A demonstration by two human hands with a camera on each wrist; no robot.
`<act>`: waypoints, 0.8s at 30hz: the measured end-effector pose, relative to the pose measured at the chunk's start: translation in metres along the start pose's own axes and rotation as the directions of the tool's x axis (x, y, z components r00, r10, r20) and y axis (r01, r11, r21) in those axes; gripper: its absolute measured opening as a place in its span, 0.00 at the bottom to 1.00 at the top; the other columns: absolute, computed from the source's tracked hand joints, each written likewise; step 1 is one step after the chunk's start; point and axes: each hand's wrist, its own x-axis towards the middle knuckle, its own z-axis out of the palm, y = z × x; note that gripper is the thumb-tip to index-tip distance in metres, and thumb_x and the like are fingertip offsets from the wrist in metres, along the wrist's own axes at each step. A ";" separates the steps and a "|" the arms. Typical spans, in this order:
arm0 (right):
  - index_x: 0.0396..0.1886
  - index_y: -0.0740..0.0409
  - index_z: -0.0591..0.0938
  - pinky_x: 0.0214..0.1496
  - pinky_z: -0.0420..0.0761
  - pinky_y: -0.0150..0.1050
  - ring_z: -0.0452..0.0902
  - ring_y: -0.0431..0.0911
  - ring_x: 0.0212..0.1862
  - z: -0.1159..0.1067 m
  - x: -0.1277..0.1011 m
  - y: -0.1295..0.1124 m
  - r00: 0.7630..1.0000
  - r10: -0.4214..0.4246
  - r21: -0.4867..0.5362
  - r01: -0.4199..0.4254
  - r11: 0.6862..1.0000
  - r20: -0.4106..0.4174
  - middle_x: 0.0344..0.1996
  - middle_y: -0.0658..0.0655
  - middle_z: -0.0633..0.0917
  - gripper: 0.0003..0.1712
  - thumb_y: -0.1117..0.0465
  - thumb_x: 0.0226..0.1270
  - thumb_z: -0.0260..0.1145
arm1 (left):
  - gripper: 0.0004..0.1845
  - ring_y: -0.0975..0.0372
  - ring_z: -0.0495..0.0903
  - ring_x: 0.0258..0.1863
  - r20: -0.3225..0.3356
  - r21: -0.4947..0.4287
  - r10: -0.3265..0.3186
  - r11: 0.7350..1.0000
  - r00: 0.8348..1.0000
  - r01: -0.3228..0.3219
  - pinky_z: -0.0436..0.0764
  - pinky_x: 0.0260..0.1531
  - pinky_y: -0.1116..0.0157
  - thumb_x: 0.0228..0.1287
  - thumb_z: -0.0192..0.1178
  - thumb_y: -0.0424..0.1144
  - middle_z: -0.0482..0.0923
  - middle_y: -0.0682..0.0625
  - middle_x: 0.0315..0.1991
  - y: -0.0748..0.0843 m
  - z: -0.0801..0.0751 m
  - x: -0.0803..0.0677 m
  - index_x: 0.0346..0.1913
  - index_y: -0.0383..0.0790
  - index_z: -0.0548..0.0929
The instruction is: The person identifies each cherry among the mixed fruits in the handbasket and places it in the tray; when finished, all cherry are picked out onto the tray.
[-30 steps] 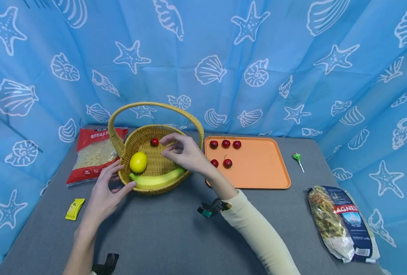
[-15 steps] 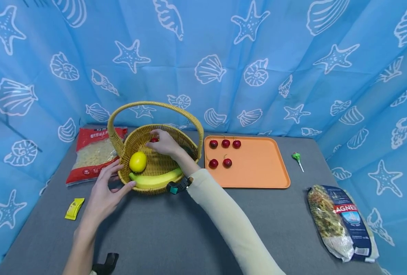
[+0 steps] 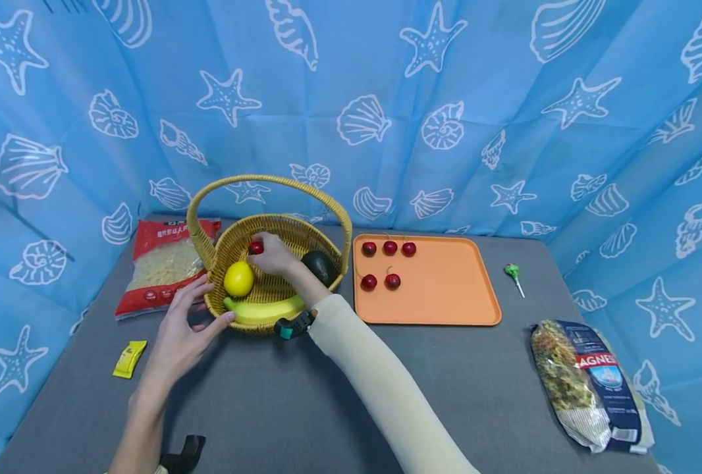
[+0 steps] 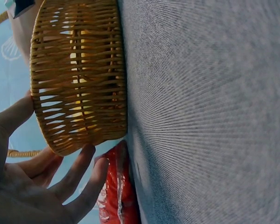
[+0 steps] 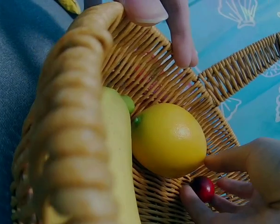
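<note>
A wicker basket [image 3: 220,253] with a tall handle holds a lemon [image 3: 238,279], a banana [image 3: 265,310], a dark avocado [image 3: 319,266] and a red cherry [image 3: 257,247]. My right hand [image 3: 274,253] reaches into the basket and pinches the cherry [image 5: 203,188] between thumb and fingers, right beside the lemon [image 5: 168,140]. My left hand [image 3: 182,329] lies open against the basket's near left rim, thumb on the rim by the banana's tip; the wicker wall [image 4: 79,74] fills the left wrist view.
An orange tray [image 3: 446,289] with several cherries [image 3: 390,247] lies right of the basket. A red pasta bag [image 3: 161,263] sits behind left, a yellow sachet [image 3: 128,359] near left, a green lollipop [image 3: 513,274] and a blue pasta bag [image 3: 588,382] at right. Blue cloth walls surround the grey table.
My right hand moved left and deeper into the basket and took the cherry between its fingers, uncovering the avocado. The left hand stayed on the rim.
</note>
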 end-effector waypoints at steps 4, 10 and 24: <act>0.83 0.64 0.67 0.62 0.81 0.41 0.78 0.54 0.65 0.003 -0.002 -0.002 0.999 0.013 0.063 -0.016 0.998 0.044 0.74 0.68 0.77 0.33 0.67 0.82 0.56 | 0.39 0.37 0.74 0.67 0.002 -0.002 0.001 1.000 1.000 -0.001 0.88 0.58 0.37 0.75 0.71 0.47 0.61 0.33 0.82 0.000 -0.001 0.000 0.80 0.36 0.69; 0.78 0.67 0.73 0.57 0.77 0.37 0.76 0.51 0.60 0.006 -0.005 0.001 0.999 0.027 0.096 -0.030 0.995 0.031 0.73 0.68 0.78 0.30 0.74 0.78 0.54 | 0.38 0.37 0.74 0.68 0.004 -0.003 0.000 1.000 1.000 0.000 0.87 0.59 0.36 0.75 0.71 0.47 0.61 0.33 0.81 0.001 -0.001 -0.001 0.80 0.36 0.69; 0.61 0.58 0.84 0.41 0.85 0.27 0.85 0.43 0.39 -0.029 -0.078 0.001 0.925 -0.337 -0.009 0.341 0.940 -0.173 0.58 0.59 0.88 0.17 0.60 0.76 0.73 | 0.40 0.36 0.73 0.68 0.013 0.000 -0.019 1.000 1.000 0.019 0.87 0.59 0.34 0.75 0.71 0.49 0.61 0.33 0.82 -0.001 0.001 0.000 0.80 0.36 0.68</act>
